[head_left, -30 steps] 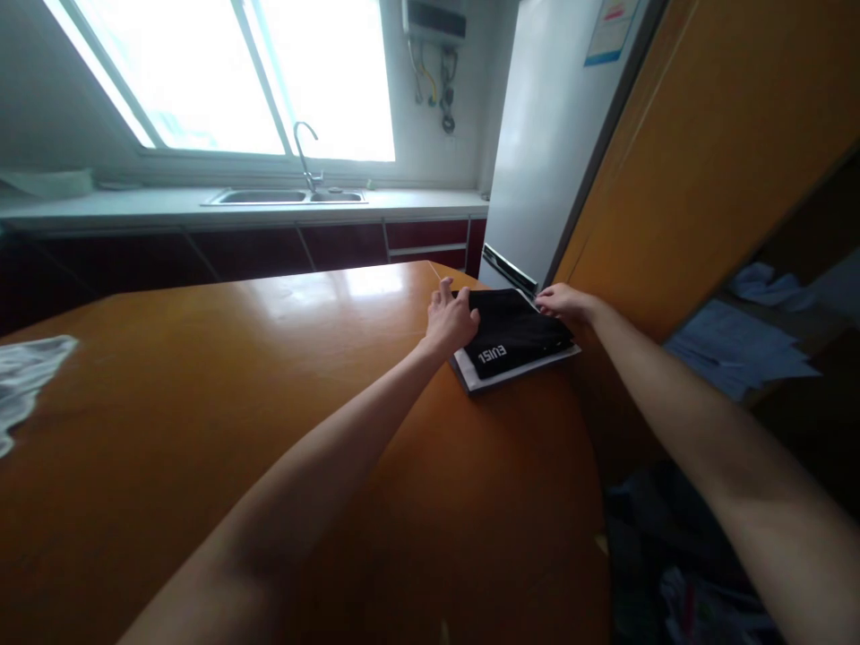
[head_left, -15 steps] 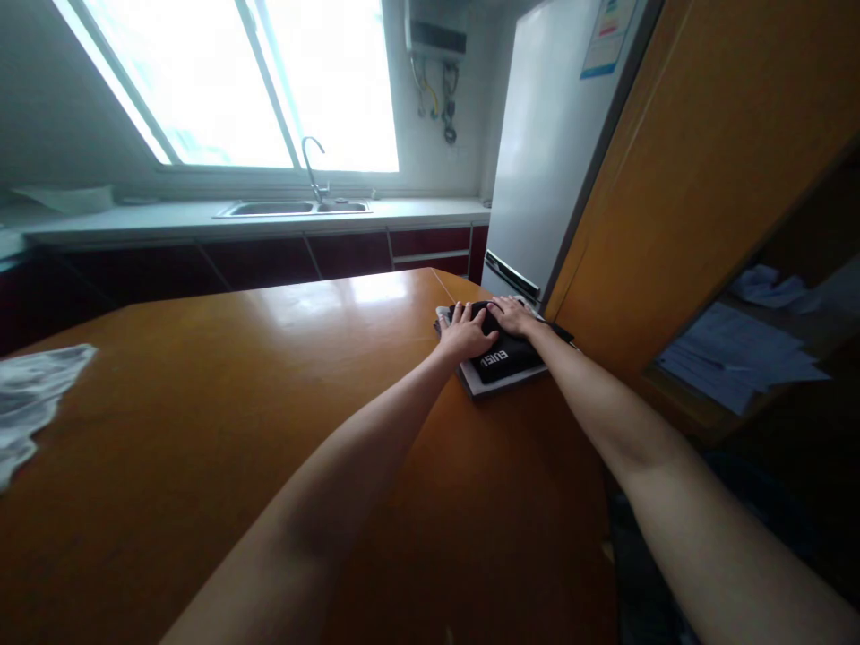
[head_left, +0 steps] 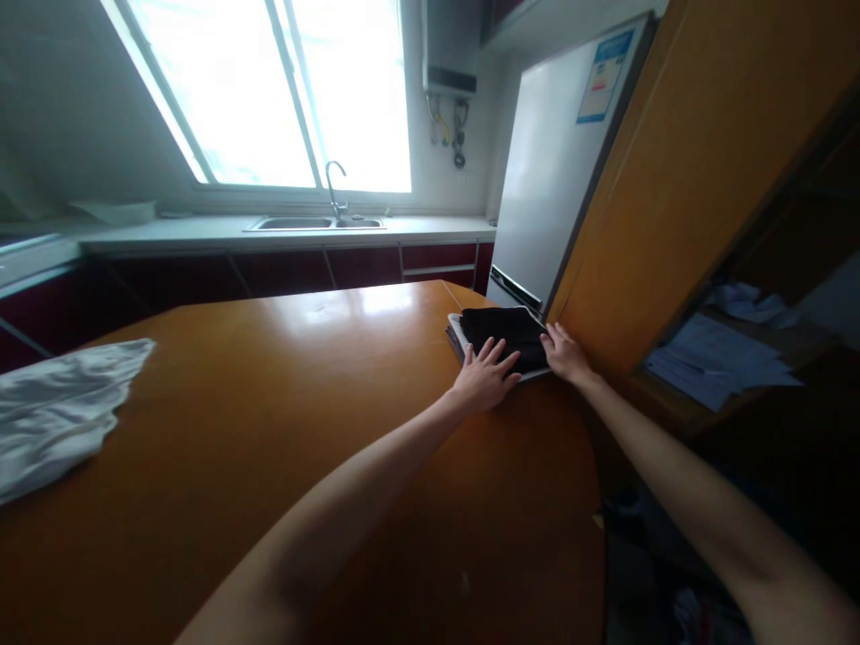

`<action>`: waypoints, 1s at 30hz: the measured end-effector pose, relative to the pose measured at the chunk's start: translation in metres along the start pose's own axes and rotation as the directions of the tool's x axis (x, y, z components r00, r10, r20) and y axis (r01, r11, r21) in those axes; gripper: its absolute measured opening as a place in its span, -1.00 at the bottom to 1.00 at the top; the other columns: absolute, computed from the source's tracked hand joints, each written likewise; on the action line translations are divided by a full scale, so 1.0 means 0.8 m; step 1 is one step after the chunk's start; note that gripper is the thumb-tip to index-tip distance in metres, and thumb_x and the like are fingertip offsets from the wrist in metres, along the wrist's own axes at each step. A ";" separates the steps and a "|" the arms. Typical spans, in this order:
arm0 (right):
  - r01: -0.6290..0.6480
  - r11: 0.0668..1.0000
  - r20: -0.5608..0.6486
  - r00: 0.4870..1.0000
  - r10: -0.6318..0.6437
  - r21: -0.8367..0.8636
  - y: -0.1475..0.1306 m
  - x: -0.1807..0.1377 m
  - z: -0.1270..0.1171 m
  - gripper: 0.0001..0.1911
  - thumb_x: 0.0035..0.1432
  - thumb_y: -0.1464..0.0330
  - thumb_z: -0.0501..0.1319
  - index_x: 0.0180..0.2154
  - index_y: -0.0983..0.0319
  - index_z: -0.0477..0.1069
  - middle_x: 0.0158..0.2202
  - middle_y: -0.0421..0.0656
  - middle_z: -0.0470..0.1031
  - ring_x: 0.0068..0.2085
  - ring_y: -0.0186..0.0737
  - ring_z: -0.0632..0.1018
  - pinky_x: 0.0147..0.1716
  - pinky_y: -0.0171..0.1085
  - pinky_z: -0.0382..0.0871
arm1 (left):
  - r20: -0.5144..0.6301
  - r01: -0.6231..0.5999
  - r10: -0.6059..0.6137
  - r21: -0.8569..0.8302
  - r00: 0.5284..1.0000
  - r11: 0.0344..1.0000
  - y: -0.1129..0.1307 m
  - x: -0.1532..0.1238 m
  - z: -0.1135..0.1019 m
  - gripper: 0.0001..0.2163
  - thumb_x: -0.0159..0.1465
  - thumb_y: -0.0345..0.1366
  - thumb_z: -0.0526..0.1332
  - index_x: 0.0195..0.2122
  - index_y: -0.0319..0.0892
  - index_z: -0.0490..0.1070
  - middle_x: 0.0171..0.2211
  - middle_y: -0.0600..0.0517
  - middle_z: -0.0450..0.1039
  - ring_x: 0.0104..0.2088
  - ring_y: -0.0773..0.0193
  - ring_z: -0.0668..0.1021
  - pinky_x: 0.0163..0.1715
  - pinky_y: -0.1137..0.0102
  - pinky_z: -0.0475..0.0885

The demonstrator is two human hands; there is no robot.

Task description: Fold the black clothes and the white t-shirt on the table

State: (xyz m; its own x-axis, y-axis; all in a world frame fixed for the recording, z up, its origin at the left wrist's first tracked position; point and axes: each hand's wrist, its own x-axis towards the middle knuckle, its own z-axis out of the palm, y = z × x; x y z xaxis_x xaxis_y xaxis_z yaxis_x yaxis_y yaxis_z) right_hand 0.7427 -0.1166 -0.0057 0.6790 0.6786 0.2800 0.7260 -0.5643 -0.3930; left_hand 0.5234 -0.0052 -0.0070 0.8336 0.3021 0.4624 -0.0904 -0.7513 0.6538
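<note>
A black folded garment (head_left: 509,328) lies on top of a low stack of folded cloth (head_left: 456,333), whose grey and white edges show at its left side. My left hand (head_left: 485,376) rests over the near left part of the black garment, fingers spread. At the right edge of the stack is my right hand (head_left: 565,353), its fingertips touching the black cloth and its fingers stretched out. The white lettering on the black cloth is not visible now. Both hands are open and grip nothing.
The stack sits near the right end of a brown wooden table (head_left: 302,403). A crumpled white garment (head_left: 60,408) lies at the table's left. Beyond are a sink (head_left: 296,224) and a fridge (head_left: 547,170). Papers (head_left: 722,358) fill a shelf to the right.
My left hand has slid toward the near edge of the stack, and my right hand has moved outward to its right edge. The black cloth's lettering is out of sight. The view has shifted.
</note>
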 end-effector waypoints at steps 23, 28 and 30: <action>0.366 0.920 0.373 0.841 -0.391 0.140 -0.373 -0.244 0.128 -0.34 0.38 0.11 -0.03 0.39 0.27 0.14 0.48 0.12 -0.08 0.48 0.12 -0.08 0.36 0.25 -0.33 | -0.246 0.604 -0.590 0.583 0.769 0.544 -0.020 -0.332 -0.235 -0.51 0.42 -0.08 0.04 0.34 -0.06 0.24 0.43 -0.16 0.07 0.45 -0.05 0.06 0.37 -0.12 -0.12; 0.418 0.905 0.362 0.834 -0.417 0.078 -0.364 -0.243 0.136 -0.36 0.39 0.13 -0.06 0.38 0.26 0.17 0.47 0.08 -0.02 0.46 0.09 -0.01 0.36 0.23 -0.23 | -0.335 0.623 -0.526 0.449 0.782 0.640 -0.029 -0.332 -0.223 -0.56 0.36 -0.11 0.14 0.24 -0.05 0.36 0.38 -0.20 0.18 0.42 -0.12 0.13 0.36 -0.17 -0.17; 0.427 0.902 0.352 0.836 -0.421 0.063 -0.360 -0.241 0.140 -0.37 0.39 0.13 -0.05 0.37 0.24 0.19 0.46 0.07 0.02 0.46 0.09 0.02 0.36 0.23 -0.20 | -0.349 0.614 -0.505 0.451 0.790 0.648 -0.031 -0.333 -0.220 -0.57 0.36 -0.10 0.15 0.23 -0.04 0.38 0.37 -0.19 0.21 0.41 -0.13 0.16 0.36 -0.18 -0.12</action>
State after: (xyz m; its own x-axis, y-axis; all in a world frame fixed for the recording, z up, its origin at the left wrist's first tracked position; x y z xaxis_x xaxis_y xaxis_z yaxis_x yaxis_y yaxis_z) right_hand 0.3902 -0.0323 -0.0449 0.2243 0.9702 0.0912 0.9380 -0.1895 -0.2903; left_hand 0.2074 0.0363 -0.0410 0.5138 0.8225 0.2440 0.6985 -0.5662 0.4377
